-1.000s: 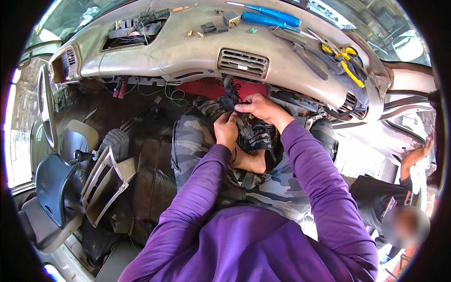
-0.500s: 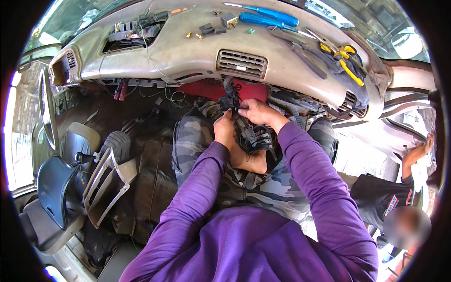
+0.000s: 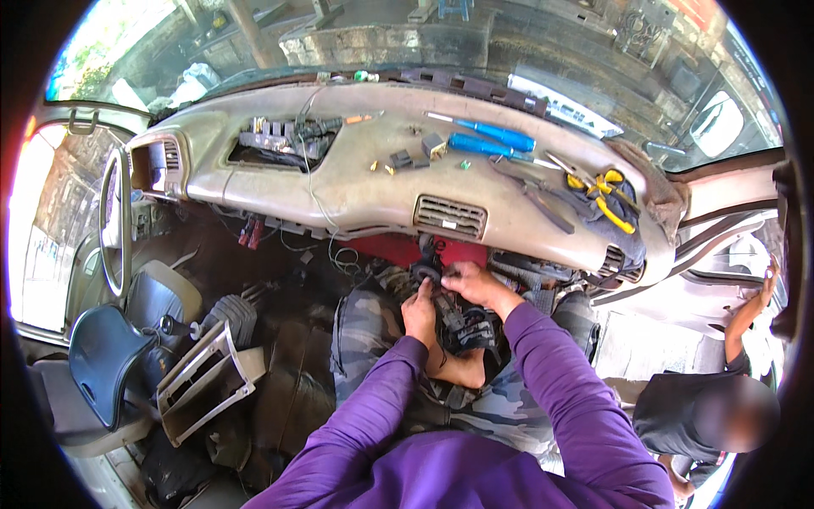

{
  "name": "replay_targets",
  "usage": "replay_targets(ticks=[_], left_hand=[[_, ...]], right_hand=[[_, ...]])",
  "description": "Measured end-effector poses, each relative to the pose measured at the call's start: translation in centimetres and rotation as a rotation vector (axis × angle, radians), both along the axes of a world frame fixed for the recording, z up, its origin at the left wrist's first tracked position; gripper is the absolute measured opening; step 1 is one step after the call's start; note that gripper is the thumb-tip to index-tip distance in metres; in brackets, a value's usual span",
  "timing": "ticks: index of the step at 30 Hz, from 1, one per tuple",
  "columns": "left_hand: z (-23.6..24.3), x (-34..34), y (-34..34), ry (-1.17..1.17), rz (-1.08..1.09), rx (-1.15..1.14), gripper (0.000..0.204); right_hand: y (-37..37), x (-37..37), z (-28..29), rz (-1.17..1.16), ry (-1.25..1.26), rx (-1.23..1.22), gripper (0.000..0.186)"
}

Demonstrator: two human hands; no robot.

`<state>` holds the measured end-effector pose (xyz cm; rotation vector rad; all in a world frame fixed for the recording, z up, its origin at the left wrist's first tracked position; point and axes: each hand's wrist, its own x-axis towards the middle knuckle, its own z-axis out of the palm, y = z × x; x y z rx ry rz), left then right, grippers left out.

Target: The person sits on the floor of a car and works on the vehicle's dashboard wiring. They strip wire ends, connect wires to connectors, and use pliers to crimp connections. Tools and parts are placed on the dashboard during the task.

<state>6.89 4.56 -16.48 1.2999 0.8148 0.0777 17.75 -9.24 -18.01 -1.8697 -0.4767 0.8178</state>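
My left hand [image 3: 420,311] pinches a dark wiring bundle [image 3: 425,271] just below the dashboard's middle, its fingertips pointing up. From the right, my right hand [image 3: 476,288] closes on the same bundle, thumb and fingers close to the left hand's fingertips. The exact spot between the fingers is small and dark. More black wiring and connectors [image 3: 462,327] hang below my hands, over my bare foot [image 3: 462,370] and between my camouflage-trousered legs. A red panel [image 3: 381,247] shows behind the hands.
On the beige dashboard [image 3: 280,191] lie blue screwdrivers [image 3: 492,144], yellow-handled pliers [image 3: 612,204], dark-handled pliers [image 3: 547,208] and small relays [image 3: 403,159]. A thin green wire [image 3: 318,199] dangles down its front. A loose trim frame [image 3: 203,382] stands left; another person [image 3: 687,411] is at the right.
My view has tilted upward, so the dashboard and hands sit lower and more of the windscreen shows. Both hands stay together at the wiring, with slight finger shifts.
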Motion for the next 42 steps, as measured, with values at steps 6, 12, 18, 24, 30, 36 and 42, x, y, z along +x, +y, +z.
replay_targets(ticks=[6, 12, 18, 24, 30, 36, 42], left_hand=[[-6.1, 0.8, 0.7, 0.004, -0.071, 0.161, 0.039], [-7.3, 1.0, 0.0, -0.220, -0.209, 0.393, 0.028], [-4.7, 1.4, 0.6, 0.011, 0.016, 0.012, 0.048], [-2.4, 0.9, 0.7, 0.054, 0.060, -0.276, 0.035], [-3.1, 1.4, 0.0, -0.023, -0.034, -0.152, 0.033], [-4.1, 1.2, 0.3, -0.042, 0.002, -0.129, 0.035], [-5.8, 1.5, 0.5, -0.055, -0.011, -0.153, 0.033]], right_hand=[[-0.1, -0.8, 0.5, -0.029, -0.219, -0.098, 0.043], [0.0, -1.3, -0.8, -0.188, -0.206, -0.124, 0.047], [0.5, -1.5, 3.7, -0.083, -0.253, -0.287, 0.037], [1.7, -1.1, 24.7, -0.247, -0.952, 0.015, 0.017], [5.7, 9.5, 28.1, -0.159, -1.092, -0.489, 0.028], [8.1, 11.1, 27.3, -0.093, -0.946, -0.547, 0.035], [2.7, 6.0, 29.4, -0.590, -0.625, 0.285, 0.037]])
